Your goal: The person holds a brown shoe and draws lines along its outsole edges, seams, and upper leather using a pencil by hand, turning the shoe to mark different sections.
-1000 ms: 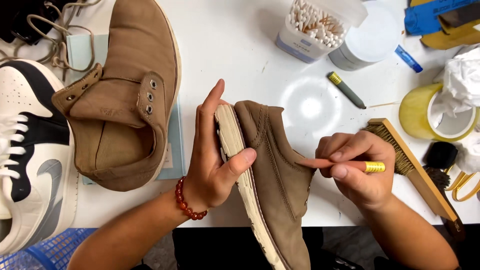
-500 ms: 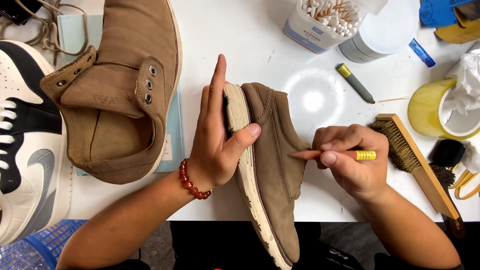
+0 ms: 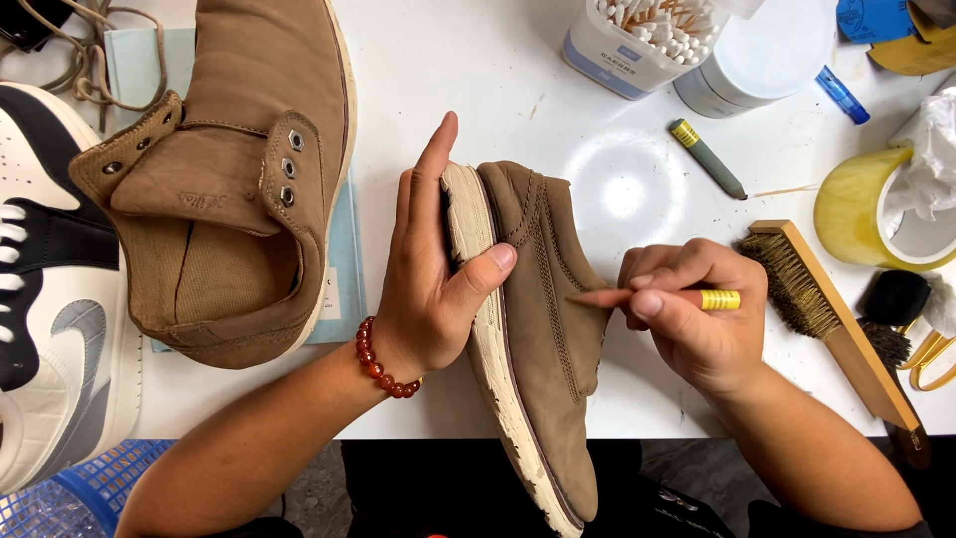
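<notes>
2 brown shoes (image 3: 543, 329), 1 sneaker (image 3: 50, 329), 2 brushes (image 3: 832, 319).

Shoe (image 3: 543, 329) in my left hand (image 3: 433, 289): matt brown nubuck-like upper, finely napped; cream rubber sole, scuffed and rough. Second shoe (image 3: 239, 189): same matt upper, metal eyelets, woven cloth lining. Tabletop (image 3: 468, 90): smooth, glossy white. Brush (image 3: 832, 309): bare wood handle, brassy bristles. Bracelet (image 3: 383, 364): polished red beads.

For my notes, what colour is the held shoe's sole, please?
Off-white sole, scuffed, clearest in the head view.
</notes>
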